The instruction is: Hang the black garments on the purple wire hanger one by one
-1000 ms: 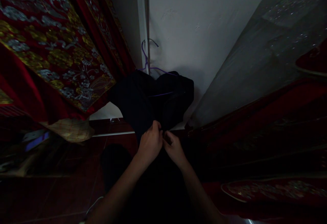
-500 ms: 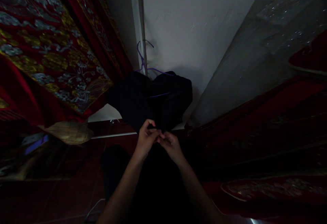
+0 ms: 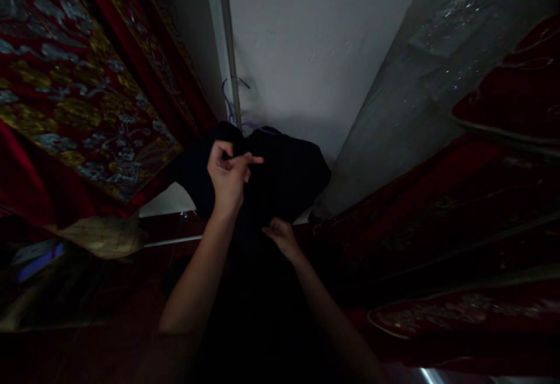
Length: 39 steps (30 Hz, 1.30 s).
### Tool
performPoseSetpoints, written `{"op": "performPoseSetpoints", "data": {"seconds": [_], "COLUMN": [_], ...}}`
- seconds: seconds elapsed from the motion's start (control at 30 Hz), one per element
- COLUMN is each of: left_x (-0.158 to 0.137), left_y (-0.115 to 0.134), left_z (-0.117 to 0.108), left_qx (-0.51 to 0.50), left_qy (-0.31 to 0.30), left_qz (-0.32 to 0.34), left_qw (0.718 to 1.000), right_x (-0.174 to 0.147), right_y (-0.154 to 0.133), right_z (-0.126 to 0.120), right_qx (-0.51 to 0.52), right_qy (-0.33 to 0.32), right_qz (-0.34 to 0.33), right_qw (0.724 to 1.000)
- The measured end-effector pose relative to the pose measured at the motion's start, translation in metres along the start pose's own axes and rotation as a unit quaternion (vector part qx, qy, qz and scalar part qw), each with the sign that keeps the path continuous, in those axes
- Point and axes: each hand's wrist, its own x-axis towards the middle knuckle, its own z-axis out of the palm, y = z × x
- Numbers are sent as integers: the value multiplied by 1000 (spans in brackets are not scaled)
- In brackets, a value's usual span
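Observation:
A dark garment [image 3: 297,168], black or navy, hangs on a thin purple hanger [image 3: 258,128] against the wall. My left hand [image 3: 227,177] is at the garment's upper front, below the hanger, with thumb and fingertips pinched together on the cloth. Lower down and to the right, my right hand [image 3: 282,237] has its thumb and fingers closed on the front of the same garment. In the dim light the cloth's edges and any buttons cannot be made out.
Red cloth with gold and silver embroidery [image 3: 87,92] hangs at the left. On the right are a clear plastic cover [image 3: 394,98] and more red embroidered cloth [image 3: 503,98]. A narrow pole [image 3: 231,51] runs up the pale wall [image 3: 306,39]. Blue-and-white item [image 3: 39,258] lies lower left.
My hands were together at the garment's lower front. The left has moved up towards the hanger, while the right stays low, now apart from it. The garment's neck opening has closed up.

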Motion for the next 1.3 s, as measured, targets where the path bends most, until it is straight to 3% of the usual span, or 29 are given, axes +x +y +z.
{"op": "performPoseSetpoints", "data": {"seconds": [0.17,0.23,0.33,0.43,0.53,0.73,0.8,0.87,0.9,1.07,1.13,1.2,1.3], "left_x": [24,20,14,19,30,29,26,25,26,25,20,16,11], "left_y": [56,65,48,10,-17,-16,-13,-12,-13,-8,0,10,26], "left_z": [6,0,-21,-47,-62,-54,-50,-50,-51,-58,-55,-49,-38], "left_qx": [-19,18,173,389,520,680,708,703,688,539,492,472,476], "left_qy": [30,6,-74,-172,-230,-272,-272,-287,-297,-292,-296,-325,-375], "left_qz": [207,226,183,136,107,6,-33,-42,-32,72,104,119,117], "left_qw": [978,974,965,895,816,681,651,649,662,787,812,811,787], "right_x": [-10,-13,-9,-2,-5,-25,-27,-26,-25,-18,-15,-9,6], "right_y": [14,12,2,-3,3,25,29,31,31,8,-19,-57,-117], "right_z": [-3,-3,-1,0,-6,-19,-19,-16,-15,-8,-5,-1,6], "right_qx": [1,5,-4,-13,-13,-3,0,-2,-4,12,47,78,97], "right_qy": [35,39,10,-28,-34,36,49,64,75,159,168,118,15], "right_qz": [15,11,-10,-7,14,36,38,36,34,24,17,-14,-87], "right_qw": [999,999,1000,999,999,999,998,997,997,987,984,990,991]}}
